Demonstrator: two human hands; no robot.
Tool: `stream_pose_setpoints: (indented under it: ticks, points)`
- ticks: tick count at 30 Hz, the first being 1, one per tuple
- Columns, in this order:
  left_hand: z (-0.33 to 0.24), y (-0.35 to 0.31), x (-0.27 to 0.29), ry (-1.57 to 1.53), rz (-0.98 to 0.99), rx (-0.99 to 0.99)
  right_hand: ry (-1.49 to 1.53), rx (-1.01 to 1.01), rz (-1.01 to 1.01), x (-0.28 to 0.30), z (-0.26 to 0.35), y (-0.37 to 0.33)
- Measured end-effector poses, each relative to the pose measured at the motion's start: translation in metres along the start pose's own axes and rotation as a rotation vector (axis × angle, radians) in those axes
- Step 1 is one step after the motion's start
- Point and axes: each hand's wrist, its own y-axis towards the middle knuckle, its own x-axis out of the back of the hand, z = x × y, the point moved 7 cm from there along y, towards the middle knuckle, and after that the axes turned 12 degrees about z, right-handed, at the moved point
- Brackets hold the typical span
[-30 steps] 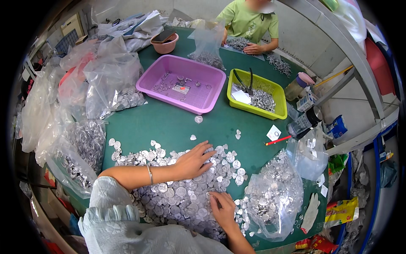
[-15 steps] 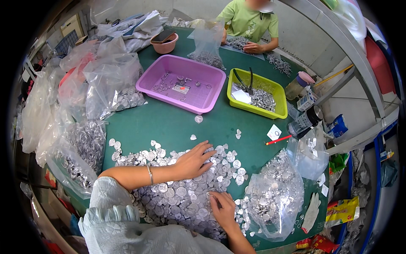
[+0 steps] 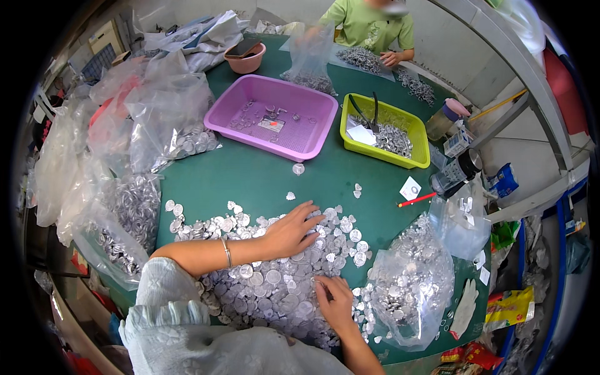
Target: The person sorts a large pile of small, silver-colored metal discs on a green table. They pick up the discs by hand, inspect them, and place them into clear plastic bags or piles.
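Note:
A wide pile of flat silver metal pieces (image 3: 275, 294), many round like coins and some with scalloped or leaf-like edges, lies in front of me. My left hand (image 3: 291, 232) rests palm down on the far part of the pile, fingers stretched and spread, with a bangle on the wrist. Nearer and to the right, my right hand (image 3: 334, 303) bends over the pile's right side. Its thumb and forefinger come together at the pieces; what lies between them is too small to make out. Right of this hand, a clear bag (image 3: 415, 281) of similar pieces stands open.
Beyond the pile stand a purple basket (image 3: 215, 128) with a few rings and a lime-green basket (image 3: 417, 161) holding metal parts and pliers. Clear bags (image 3: 128, 215) of metal parts crowd the left. A red pen (image 3: 417, 200), bottle (image 3: 458, 172) and glove (image 3: 464, 309) lie right. A co-worker (image 3: 369, 28) sits opposite.
The view has shifted slightly. My left hand remains spread on the pile, and my right hand keeps nearly the same place and bend. Opposite, one of the co-worker's hands has moved behind the clear bag.

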Motion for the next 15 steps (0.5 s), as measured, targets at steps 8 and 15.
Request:
stream_pose_setpoints:
  ticks: [8,15]
  points:
    - [0.0001,0.0018,0.0069,-0.010,-0.016,-0.011,0.007,0.020,-0.019,0.0004,-0.0026,0.0027]
    - [0.0017,-0.0007,0.0067,-0.058,-0.029,0.020,0.022,-0.003,-0.019,-0.0017,-0.0052,-0.0007]
